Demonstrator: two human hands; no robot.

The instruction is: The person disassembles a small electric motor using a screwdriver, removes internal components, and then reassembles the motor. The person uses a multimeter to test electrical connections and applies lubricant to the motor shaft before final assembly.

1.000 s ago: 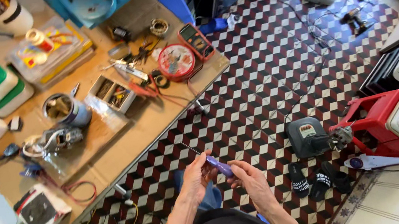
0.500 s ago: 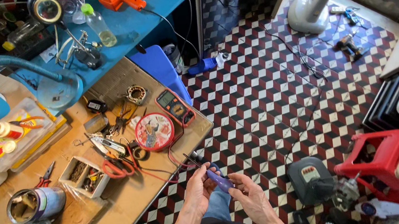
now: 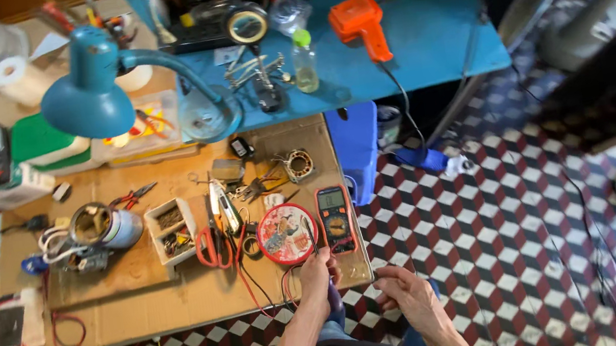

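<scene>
Left hand (image 3: 317, 274): curled at the near edge of the desk (image 3: 182, 307), fingers pressed together around a blue-handled tool (image 3: 335, 306) that hangs down below the palm; the tool's tip is hidden, so it is probably a screwdriver.
Right hand (image 3: 408, 297): just off the desk's near corner, above the checked floor (image 3: 511, 249), fingers loosely bent; whether it pinches anything I cannot tell.
Hands: near each other, not touching.
Meter (image 3: 335, 220): orange-edged, flat on the desk, just beyond the left hand.
Round tin (image 3: 286, 233): red, just left of the meter, touching or nearly so.
Red leads (image 3: 246, 274): trail over the desk toward the left hand.
Small box (image 3: 171, 228): open, full of small parts, further left.
Motor coil (image 3: 94, 225): wound stator beside a white can, at the desk's left.
Lamp (image 3: 92, 95): blue shade over the desk's far side.
Blue table (image 3: 433, 35): behind the desk, carrying an orange tool (image 3: 359, 25) and a small bottle (image 3: 303, 61).
</scene>
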